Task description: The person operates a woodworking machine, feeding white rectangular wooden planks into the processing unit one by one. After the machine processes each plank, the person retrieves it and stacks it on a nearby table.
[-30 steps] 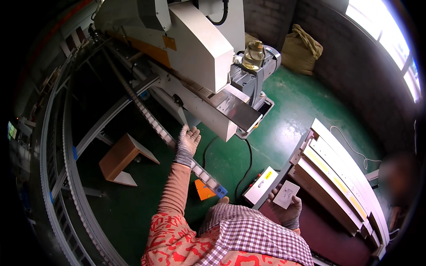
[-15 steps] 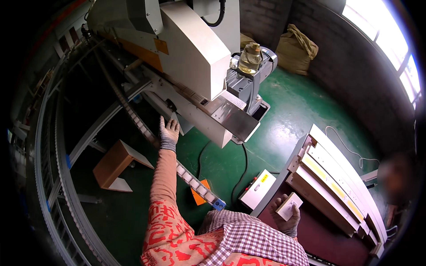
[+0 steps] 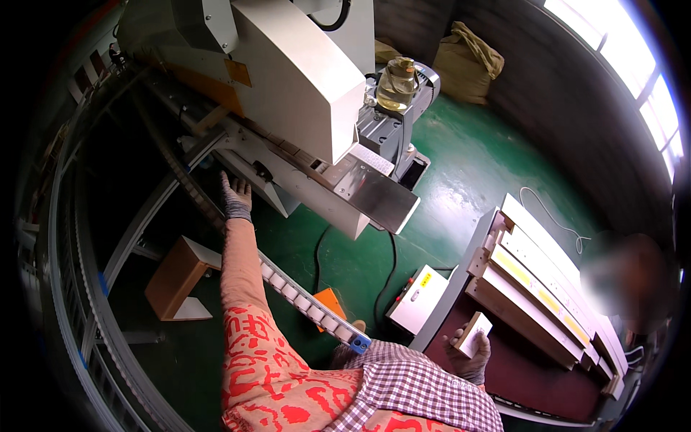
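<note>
My left hand (image 3: 236,198), in a grey-cuffed work glove, reaches far forward with its fingers stretched and apart. Nothing shows in it. It is beside the lower bed of a large white machine (image 3: 302,79), near a metal frame bar (image 3: 155,205); whether it touches either I cannot tell. A narrow roller rail (image 3: 306,306) with a blue end piece runs under my left forearm. Down at the right, my right hand (image 3: 471,366), gloved too, grips a small pale rectangular block (image 3: 473,335) with markings on its top, above a dark red tabletop (image 3: 518,381).
Long pale boards (image 3: 533,288) lie stacked on the table at right. A white control box (image 3: 419,299), an orange object (image 3: 330,306) and black cables lie on the green floor. A brown angled panel (image 3: 176,284) stands at left. A blurred round shape (image 3: 626,284) is at the right.
My left hand has moved forward and to the left, farther along the machine's side. My right hand still holds the block, now tilted more upright. The view has shifted slightly.
</note>
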### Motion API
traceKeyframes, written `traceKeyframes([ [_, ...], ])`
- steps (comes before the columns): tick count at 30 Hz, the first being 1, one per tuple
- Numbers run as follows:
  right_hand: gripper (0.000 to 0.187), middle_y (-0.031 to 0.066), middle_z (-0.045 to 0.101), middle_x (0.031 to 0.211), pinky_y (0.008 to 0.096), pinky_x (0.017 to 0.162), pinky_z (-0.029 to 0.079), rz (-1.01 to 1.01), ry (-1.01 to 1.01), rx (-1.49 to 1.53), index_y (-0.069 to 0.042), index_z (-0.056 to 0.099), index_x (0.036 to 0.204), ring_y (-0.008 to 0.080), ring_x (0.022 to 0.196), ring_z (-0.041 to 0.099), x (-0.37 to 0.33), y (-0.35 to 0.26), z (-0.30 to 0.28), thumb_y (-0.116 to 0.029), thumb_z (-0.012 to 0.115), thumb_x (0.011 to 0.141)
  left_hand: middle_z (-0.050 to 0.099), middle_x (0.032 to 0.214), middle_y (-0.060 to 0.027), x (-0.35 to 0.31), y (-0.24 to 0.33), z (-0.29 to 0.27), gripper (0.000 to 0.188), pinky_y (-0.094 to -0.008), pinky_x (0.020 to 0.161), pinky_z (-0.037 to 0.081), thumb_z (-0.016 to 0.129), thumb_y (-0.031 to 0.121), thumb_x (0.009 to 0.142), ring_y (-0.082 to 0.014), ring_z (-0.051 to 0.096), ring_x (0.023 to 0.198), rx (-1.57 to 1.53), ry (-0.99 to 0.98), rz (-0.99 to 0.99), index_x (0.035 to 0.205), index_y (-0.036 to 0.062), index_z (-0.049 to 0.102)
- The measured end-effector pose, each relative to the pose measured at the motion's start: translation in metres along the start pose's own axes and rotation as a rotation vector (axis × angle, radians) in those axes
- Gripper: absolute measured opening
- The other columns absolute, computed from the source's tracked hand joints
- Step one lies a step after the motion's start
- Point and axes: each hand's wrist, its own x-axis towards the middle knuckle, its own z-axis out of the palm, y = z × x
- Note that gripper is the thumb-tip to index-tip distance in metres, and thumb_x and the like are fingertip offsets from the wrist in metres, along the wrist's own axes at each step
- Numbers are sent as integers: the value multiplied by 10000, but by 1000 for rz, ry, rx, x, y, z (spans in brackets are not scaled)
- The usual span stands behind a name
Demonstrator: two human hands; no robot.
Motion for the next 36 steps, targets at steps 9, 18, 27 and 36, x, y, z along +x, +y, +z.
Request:
traceKeyframes([
  [9,398,150,629,1044,511,994,459,-114,29,33,-11,637,1050,304,938,645,-1,7,12,-340,670,829,302,1545,-115,52,34,19,878,-449,1163,264,730,493,818,-278,325,1414,69,123,76,1503,173,284],
  [18,470,130,571,1066,509,1028,431,-68,73,-3,-37,586,1158,312,998,617,-4,19,18,-339,677,811,320,1503,-85,107,31,25,719,-482,1112,320,599,559,891,-320,373,1352,197,62,115,1492,257,345],
  [27,460,133,579,1057,508,1043,434,-16,-30,28,18,598,1109,307,985,629,3,14,18,-319,680,807,611,1118,-142,95,-5,-18,454,-330,814,608,774,57,804,-282,622,1008,221,-87,-170,1196,-22,559],
  [36,565,102,629,1098,396,954,508,-38,-54,-603,-42,502,1286,218,974,638,10,7,-1,-333,721,855,645,1007,-108,-210,16,-53,324,-345,765,587,712,18,831,-214,652,875,352,-297,-485,1135,32,599],
])
